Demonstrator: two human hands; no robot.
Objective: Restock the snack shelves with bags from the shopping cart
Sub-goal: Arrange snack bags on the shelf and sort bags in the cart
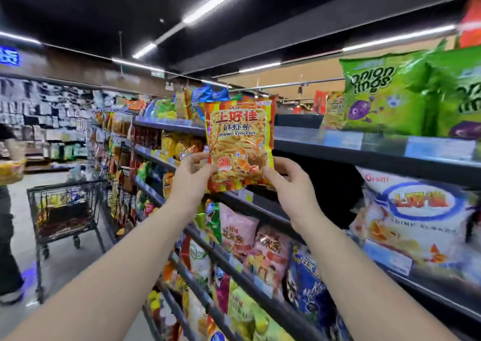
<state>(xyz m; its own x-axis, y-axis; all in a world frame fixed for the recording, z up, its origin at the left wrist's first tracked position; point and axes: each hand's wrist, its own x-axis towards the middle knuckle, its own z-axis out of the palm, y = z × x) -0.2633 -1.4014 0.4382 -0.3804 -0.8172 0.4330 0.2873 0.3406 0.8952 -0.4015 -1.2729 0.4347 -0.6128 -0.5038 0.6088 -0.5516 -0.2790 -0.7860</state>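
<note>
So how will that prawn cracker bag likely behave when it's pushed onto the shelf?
Probably light for its size: the prawn cracker bag stands upright held only at its bottom corners by the left hand and right hand. Its glossy film looks slippery, so it may slide. The crackers inside probably crush easily.

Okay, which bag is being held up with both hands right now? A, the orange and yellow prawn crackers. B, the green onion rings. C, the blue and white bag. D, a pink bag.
A: the left hand and the right hand each pinch a lower corner of the prawn crackers bag, held upright in front of the shelves.
</note>
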